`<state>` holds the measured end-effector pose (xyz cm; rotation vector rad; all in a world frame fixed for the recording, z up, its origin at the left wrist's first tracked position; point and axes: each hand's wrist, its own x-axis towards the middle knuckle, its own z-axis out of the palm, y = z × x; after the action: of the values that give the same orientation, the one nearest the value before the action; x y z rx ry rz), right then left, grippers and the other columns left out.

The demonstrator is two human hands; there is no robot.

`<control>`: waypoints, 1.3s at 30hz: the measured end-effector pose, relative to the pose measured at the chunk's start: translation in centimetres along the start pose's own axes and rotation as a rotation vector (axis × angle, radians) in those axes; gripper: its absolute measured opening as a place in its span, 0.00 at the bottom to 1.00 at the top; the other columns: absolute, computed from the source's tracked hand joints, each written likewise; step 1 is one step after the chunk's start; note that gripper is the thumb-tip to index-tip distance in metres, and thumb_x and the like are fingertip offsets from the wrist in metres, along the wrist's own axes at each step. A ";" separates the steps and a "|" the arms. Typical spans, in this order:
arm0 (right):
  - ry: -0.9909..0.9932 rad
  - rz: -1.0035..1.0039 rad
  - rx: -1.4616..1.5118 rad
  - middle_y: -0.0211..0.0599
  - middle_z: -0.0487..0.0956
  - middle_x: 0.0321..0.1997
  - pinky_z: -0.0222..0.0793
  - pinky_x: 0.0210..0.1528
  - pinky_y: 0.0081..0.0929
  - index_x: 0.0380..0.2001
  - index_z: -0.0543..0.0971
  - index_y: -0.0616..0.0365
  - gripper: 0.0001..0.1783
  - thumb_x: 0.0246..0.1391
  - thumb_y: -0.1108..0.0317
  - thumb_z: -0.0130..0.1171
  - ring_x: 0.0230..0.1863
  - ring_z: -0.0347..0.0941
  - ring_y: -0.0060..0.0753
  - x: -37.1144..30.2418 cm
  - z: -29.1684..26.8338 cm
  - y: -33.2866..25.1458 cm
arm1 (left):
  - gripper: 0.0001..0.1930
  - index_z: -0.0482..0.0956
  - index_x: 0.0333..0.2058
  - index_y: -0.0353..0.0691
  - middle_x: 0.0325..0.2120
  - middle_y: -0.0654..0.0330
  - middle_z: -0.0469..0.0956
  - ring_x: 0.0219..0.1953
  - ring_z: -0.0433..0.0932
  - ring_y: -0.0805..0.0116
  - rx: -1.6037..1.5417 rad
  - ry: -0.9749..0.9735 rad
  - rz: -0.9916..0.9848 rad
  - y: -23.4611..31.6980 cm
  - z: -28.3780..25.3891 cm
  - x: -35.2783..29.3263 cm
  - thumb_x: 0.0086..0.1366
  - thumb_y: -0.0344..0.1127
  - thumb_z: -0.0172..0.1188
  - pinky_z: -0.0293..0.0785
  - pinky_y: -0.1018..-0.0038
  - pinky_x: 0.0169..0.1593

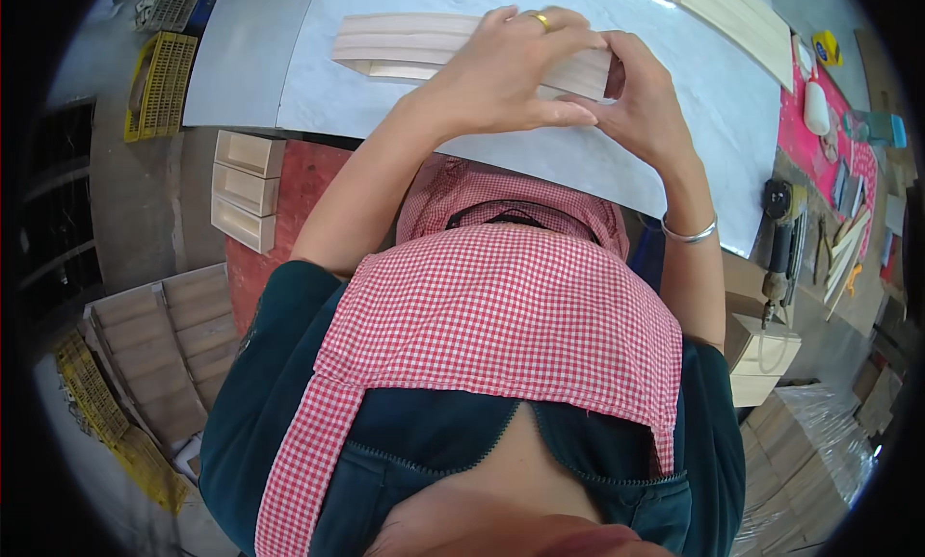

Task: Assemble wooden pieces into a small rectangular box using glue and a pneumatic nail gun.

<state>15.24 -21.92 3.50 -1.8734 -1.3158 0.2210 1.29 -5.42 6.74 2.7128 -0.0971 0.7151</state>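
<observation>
1. Our checked apron [501,316] sits nearest.
2. Our left hand [520,70] clamps the wooden frame [405,39], our right hand [647,94] its end, probably steadying it.
3. It lies on, or just above, our table [718,133].

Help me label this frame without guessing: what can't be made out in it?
All in the head view:
Hollow wooden piece: part of its length is hidden by the left hand; most of its inside is hidden by its own walls.
Right hand: some fingers are hidden behind the rest of it.
Pale boards: cut off by the upper edge.
Lower-left yellow crate: fine detail blurred near the dark fisheye rim.
</observation>
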 end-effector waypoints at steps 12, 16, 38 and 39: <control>0.104 0.080 0.487 0.33 0.79 0.44 0.76 0.41 0.23 0.57 0.74 0.56 0.36 0.41 0.73 0.77 0.34 0.74 0.26 -2.4 2.0 2.8 | 0.33 0.82 0.53 0.45 0.46 0.59 0.82 0.42 0.80 0.58 -0.205 -0.222 -0.120 -0.5 2.1 1.7 0.46 0.45 0.79 0.75 0.63 0.52; 0.111 0.076 0.552 0.35 0.80 0.46 0.76 0.43 0.22 0.57 0.74 0.57 0.36 0.42 0.74 0.76 0.36 0.75 0.26 -2.9 2.4 3.2 | 0.31 0.84 0.50 0.43 0.42 0.58 0.83 0.37 0.81 0.57 -0.184 -0.229 -0.143 -0.2 1.9 2.0 0.45 0.45 0.79 0.77 0.64 0.49; 0.295 -0.055 0.502 0.33 0.79 0.53 0.77 0.43 0.19 0.58 0.79 0.52 0.34 0.44 0.81 0.71 0.39 0.77 0.25 -3.8 3.2 2.1 | 0.32 0.84 0.48 0.41 0.40 0.62 0.82 0.38 0.80 0.64 -0.217 -0.311 -0.138 -0.8 1.4 3.1 0.40 0.39 0.83 0.78 0.72 0.45; 0.341 -0.082 0.491 0.33 0.78 0.54 0.77 0.43 0.19 0.58 0.79 0.51 0.34 0.45 0.81 0.71 0.40 0.77 0.25 -3.9 3.3 1.9 | 0.32 0.84 0.48 0.41 0.39 0.62 0.82 0.38 0.80 0.64 -0.213 -0.306 -0.142 -0.8 1.4 3.1 0.40 0.38 0.83 0.78 0.72 0.45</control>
<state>13.06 -23.71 -1.17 -1.3681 -0.9925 0.1554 4.75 -5.11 6.84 2.5708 -0.0489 0.2312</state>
